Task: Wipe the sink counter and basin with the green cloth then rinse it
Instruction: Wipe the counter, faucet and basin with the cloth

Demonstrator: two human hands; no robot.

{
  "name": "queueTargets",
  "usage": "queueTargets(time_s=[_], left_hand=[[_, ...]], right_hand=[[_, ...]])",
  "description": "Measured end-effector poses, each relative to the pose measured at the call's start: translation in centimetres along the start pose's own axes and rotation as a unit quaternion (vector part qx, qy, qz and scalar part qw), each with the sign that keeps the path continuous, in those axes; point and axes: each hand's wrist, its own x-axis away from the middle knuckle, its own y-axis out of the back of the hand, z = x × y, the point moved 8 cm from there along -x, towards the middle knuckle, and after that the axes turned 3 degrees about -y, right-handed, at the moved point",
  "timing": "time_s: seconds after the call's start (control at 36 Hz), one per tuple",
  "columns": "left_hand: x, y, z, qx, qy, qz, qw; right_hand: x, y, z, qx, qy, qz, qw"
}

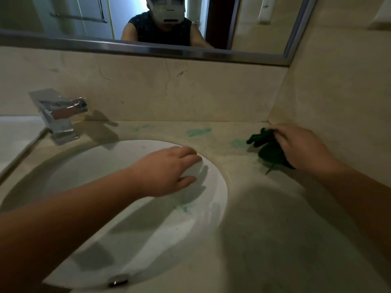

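Observation:
A dark green cloth (pixel 267 148) lies bunched on the beige counter (pixel 264 208) near the back right corner. My right hand (pixel 302 148) presses down on it, fingers curled over its top. My left hand (pixel 169 171) reaches across the white oval basin (pixel 131 240), palm down with fingers spread, touching the basin's far right wall and holding nothing. Pale green smears (pixel 198 131) mark the counter behind the basin, and green specks (pixel 184 208) dot the basin's right side.
A chrome square faucet (pixel 58 115) stands at the back left of the basin. The drain (pixel 118 280) shows at the bottom edge. A mirror (pixel 148 24) spans the back wall above the backsplash, and a side wall closes in on the right.

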Motion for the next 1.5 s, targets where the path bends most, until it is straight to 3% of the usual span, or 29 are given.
queueTargets(time_s=[0.14,0.31,0.47,0.69,0.81,0.89,1.0,1.08,1.14,1.31,1.5], left_hand=[[-3.7,-1.9,4.3,-0.032,0.008,0.036,0.999],[-4.3,-4.2,6.3,0.0,0.016,0.021,1.0],[-4.0,-4.5,6.6,0.013,0.012,0.01,1.0],[-3.4,-4.3,7.6,0.026,0.009,0.045,0.999],[-1.8,-2.5,9.1,0.014,0.029,0.024,0.999],[-0.3,-1.4,11.1,-0.009,0.076,0.011,0.997],[0.9,-2.1,12.7,0.006,0.093,0.047,0.995],[0.9,-2.7,12.8,0.023,0.091,0.05,0.994],[0.9,-2.7,12.8,0.028,0.093,0.045,0.994],[1.1,-2.3,12.7,0.038,0.101,0.031,0.994],[1.3,-2.3,12.7,0.026,0.109,0.066,0.992]], right_hand=[[-3.3,-0.7,-5.4,0.025,-0.095,0.004,0.995],[-5.6,-6.9,-6.2,0.028,-0.086,0.104,0.99],[-5.6,-8.3,-1.8,0.001,-0.026,0.138,0.99],[-2.3,-10.7,10.7,-0.033,0.141,0.147,0.978],[0.2,-9.5,13.6,-0.034,0.202,0.193,0.96],[-0.6,-5.8,11.2,-0.082,0.125,0.17,0.974],[-4.7,-2.5,2.7,-0.011,0.02,0.074,0.997],[-5.4,-5.0,-3.3,0.041,-0.092,0.134,0.986],[-4.9,-7.2,-4.2,0.054,-0.11,0.156,0.98],[-4.1,-10.0,5.9,0.016,0.02,0.146,0.989],[0.0,-12.1,16.2,-0.053,0.168,0.179,0.968]])
